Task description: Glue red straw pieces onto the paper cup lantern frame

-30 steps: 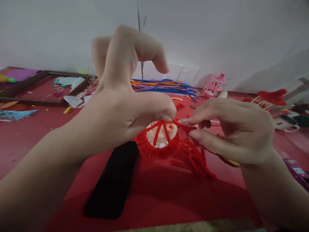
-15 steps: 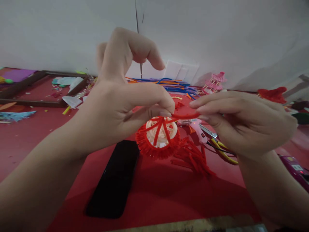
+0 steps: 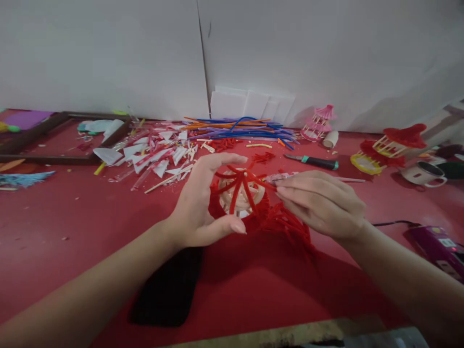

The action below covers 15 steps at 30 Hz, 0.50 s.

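In the middle of the red table stands a round craft model (image 3: 242, 198) with a pale, cage-like inside, red fuzzy strips fanning out from its top and a red fringe around it. My left hand (image 3: 199, 208) is open, thumb and fingers apart, curved around the model's left side; whether it touches is unclear. At the model's right, my right hand (image 3: 322, 203) pinches the outer end of a red pipe cleaner (image 3: 264, 182) that runs to the top centre. Cut red pipe cleaner pieces (image 3: 290, 224) lie below that hand. A black phone (image 3: 168, 290) lies below my left wrist.
Behind are paper and plastic scraps (image 3: 145, 157), a bundle of coloured pipe cleaners (image 3: 239, 128) and a utility knife (image 3: 313, 162). Small pink (image 3: 319, 124) and red (image 3: 393, 145) pagoda-like models, a mug (image 3: 424, 174) and a purple power strip (image 3: 437, 251) are at right.
My left hand has let go of the red pipe cleaner, lowered and opened beside the model. My right hand has come down and slightly left, bringing the strip's end lower.
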Each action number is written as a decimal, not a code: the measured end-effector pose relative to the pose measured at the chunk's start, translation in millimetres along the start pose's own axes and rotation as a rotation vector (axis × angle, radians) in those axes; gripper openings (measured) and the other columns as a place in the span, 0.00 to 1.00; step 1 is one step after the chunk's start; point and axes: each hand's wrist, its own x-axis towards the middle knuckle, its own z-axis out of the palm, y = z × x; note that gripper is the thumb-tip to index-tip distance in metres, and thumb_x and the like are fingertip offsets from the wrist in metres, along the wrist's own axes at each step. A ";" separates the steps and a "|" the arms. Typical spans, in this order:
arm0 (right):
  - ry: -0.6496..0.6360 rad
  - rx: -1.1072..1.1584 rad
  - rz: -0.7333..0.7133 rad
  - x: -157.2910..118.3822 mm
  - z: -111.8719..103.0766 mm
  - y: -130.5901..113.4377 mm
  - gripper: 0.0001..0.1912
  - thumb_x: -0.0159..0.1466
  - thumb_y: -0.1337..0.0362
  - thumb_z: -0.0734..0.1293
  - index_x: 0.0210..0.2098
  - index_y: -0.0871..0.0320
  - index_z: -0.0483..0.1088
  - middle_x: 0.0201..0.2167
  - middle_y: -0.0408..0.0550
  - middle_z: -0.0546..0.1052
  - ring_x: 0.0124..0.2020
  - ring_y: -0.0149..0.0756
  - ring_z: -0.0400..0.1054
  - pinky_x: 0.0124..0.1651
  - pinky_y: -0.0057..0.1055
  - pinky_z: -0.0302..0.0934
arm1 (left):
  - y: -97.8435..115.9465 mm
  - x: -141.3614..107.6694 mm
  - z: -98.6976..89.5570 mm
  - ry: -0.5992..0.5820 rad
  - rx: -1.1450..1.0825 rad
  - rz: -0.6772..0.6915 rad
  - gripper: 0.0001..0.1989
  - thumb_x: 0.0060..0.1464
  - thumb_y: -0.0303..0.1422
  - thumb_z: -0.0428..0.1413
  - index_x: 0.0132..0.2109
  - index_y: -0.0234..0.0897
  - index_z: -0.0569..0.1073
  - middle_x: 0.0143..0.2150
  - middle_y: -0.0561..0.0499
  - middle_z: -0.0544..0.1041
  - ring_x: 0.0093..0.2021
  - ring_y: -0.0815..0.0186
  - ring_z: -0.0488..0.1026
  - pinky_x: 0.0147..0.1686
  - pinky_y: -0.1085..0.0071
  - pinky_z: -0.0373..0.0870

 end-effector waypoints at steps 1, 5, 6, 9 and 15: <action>0.003 -0.006 -0.005 -1.8 1.5 -0.4 0.09 0.65 0.75 0.75 0.42 0.55 0.80 0.38 0.46 0.87 0.38 0.37 0.84 0.44 0.32 0.83 | -1.3 -2.6 0.8 0.014 0.015 -0.001 0.47 0.56 0.64 0.61 0.73 0.43 0.61 0.63 0.37 0.74 0.60 0.38 0.76 0.58 0.37 0.77; 0.009 0.006 0.013 -6.4 7.6 -1.3 0.08 0.66 0.74 0.74 0.42 0.55 0.79 0.36 0.45 0.87 0.36 0.36 0.84 0.44 0.32 0.84 | -3.8 -5.8 2.4 0.047 0.073 0.000 0.56 0.47 0.67 0.65 0.74 0.43 0.59 0.63 0.36 0.73 0.60 0.36 0.76 0.59 0.35 0.77; 0.007 0.016 0.021 -7.5 9.1 -1.4 0.08 0.66 0.74 0.74 0.42 0.55 0.79 0.37 0.46 0.87 0.37 0.36 0.84 0.44 0.33 0.84 | -3.9 -5.9 2.9 0.051 0.076 0.002 0.57 0.46 0.67 0.66 0.73 0.43 0.60 0.62 0.36 0.73 0.60 0.36 0.76 0.59 0.36 0.78; 0.006 0.041 0.030 -11.0 13.0 -1.9 0.09 0.68 0.74 0.72 0.45 0.54 0.79 0.39 0.47 0.87 0.39 0.38 0.84 0.45 0.35 0.84 | -3.3 -6.5 5.5 0.073 0.079 0.003 0.56 0.44 0.66 0.68 0.72 0.42 0.62 0.59 0.37 0.75 0.56 0.39 0.78 0.56 0.39 0.80; 0.063 0.035 0.030 -12.4 13.0 -4.4 0.09 0.64 0.77 0.74 0.42 0.59 0.79 0.38 0.51 0.87 0.39 0.38 0.84 0.47 0.33 0.84 | -3.8 -9.3 12.0 0.132 0.078 0.020 0.53 0.43 0.60 0.72 0.69 0.41 0.66 0.55 0.36 0.77 0.53 0.45 0.80 0.52 0.44 0.81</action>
